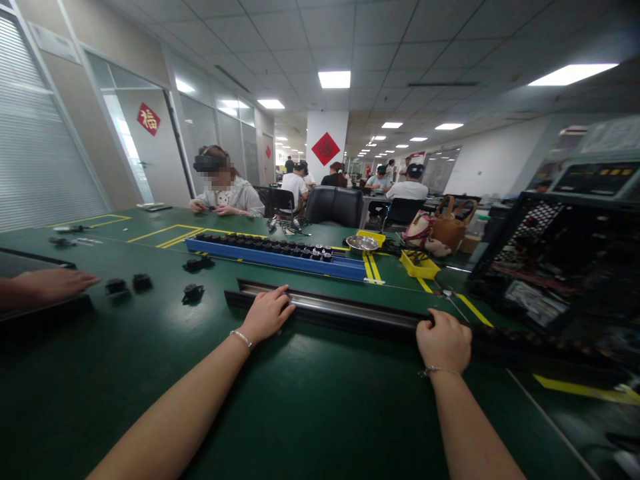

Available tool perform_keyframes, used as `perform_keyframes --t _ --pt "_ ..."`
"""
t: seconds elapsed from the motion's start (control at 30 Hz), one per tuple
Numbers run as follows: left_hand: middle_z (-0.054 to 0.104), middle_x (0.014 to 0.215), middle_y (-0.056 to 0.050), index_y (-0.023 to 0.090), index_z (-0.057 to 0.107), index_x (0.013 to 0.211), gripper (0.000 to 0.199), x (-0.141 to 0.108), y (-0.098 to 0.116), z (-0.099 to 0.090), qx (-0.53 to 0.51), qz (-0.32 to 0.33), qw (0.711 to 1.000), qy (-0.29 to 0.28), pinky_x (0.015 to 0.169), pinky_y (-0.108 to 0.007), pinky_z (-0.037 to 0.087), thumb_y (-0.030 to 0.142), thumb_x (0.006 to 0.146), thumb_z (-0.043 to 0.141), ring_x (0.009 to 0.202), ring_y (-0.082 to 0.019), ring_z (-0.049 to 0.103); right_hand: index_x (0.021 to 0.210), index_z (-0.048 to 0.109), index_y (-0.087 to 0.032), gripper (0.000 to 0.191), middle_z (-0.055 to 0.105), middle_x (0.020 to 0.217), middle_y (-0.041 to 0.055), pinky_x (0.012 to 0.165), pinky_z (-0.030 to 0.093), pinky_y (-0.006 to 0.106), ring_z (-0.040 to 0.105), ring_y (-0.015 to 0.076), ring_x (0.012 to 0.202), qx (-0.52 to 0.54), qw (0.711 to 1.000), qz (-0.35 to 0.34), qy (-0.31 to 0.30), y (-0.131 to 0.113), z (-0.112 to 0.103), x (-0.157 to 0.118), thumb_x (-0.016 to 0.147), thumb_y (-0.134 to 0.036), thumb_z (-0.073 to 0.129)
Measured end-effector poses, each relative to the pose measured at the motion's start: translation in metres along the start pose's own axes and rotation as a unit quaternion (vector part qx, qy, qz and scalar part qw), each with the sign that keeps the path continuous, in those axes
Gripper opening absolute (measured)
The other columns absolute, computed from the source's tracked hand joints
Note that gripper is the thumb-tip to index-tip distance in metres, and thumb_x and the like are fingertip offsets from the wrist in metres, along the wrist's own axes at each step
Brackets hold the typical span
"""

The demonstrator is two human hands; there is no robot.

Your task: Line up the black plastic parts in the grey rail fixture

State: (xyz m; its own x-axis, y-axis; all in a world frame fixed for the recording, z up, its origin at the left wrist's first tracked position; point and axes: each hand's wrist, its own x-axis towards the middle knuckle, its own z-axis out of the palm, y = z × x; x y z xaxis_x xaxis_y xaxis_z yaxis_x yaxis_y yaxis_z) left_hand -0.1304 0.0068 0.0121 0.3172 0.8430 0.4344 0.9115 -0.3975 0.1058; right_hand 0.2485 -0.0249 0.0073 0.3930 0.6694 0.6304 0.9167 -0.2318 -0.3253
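A long black metal channel (345, 309) with a shiny inner floor lies across the green table in front of me. My left hand (266, 313) grips it near its left end, fingers over the near wall and thumb pointing right. Farther right, my right hand (444, 339) is wrapped around the same channel, its fingers curled over the edge. Just beyond lies a blue channel (280, 260) holding rows of small black parts (265, 245). Several loose black parts, one of them a black clip-like piece (193, 293), lie left of my left hand.
Another person's hand (55, 287) rests over a dark tray at the left. A metal bowl (363, 243) and a yellow bin (419, 265) stand beyond the channel. An open black computer case (540, 267) is at the right. A seated person (227, 190) works across the table.
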Motion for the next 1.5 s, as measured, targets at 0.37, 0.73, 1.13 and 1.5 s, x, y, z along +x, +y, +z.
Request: perform_keyframes --t 0.37,0.73,1.13,1.5 --pt "0.051 0.134 -0.008 0.023 0.061 0.092 0.035 -0.001 0.0 0.0 0.013 0.011 1.0 0.008 0.09 -0.041 0.04 0.045 0.091 0.033 0.113 -0.023 0.053 0.106 0.064 -0.013 0.039 0.063 0.108 0.0109 0.082 0.04 0.039 0.051 0.025 0.097 -0.015 1.0 -0.021 -0.012 -0.006 0.004 0.0 0.079 -0.026 0.038" --pt "0.051 0.132 -0.007 0.023 0.062 0.094 0.035 -0.002 -0.001 0.002 0.02 0.012 1.0 0.019 0.091 -0.041 0.041 0.044 0.091 0.034 0.11 -0.023 0.054 0.112 0.061 -0.016 0.041 0.063 0.112 0.0094 0.076 0.042 0.039 0.053 0.0273 0.092 -0.017 0.999 -0.006 -0.03 -0.023 -0.005 -0.006 0.079 -0.028 0.041" --pt "0.052 0.13 -0.006 0.024 0.05 0.123 0.041 -0.002 -0.001 0.006 0.005 -0.001 0.999 0.039 0.098 -0.042 0.037 0.044 0.09 0.037 0.12 -0.024 0.044 0.108 0.062 -0.012 0.038 0.066 0.104 0.0109 0.082 0.041 0.036 0.056 0.0241 0.092 0.012 0.996 -0.09 -0.014 -0.026 0.008 -0.008 0.078 -0.026 0.043" --pt "0.051 0.131 -0.006 0.026 0.051 0.123 0.04 -0.003 0.0 0.009 0.019 0.003 0.999 0.041 0.097 -0.042 0.037 0.043 0.091 0.035 0.119 -0.023 0.045 0.11 0.061 -0.01 0.04 0.067 0.103 0.0113 0.087 0.041 0.035 0.057 0.0236 0.095 0.037 0.992 -0.11 -0.041 -0.04 0.002 -0.012 0.083 -0.031 0.04"
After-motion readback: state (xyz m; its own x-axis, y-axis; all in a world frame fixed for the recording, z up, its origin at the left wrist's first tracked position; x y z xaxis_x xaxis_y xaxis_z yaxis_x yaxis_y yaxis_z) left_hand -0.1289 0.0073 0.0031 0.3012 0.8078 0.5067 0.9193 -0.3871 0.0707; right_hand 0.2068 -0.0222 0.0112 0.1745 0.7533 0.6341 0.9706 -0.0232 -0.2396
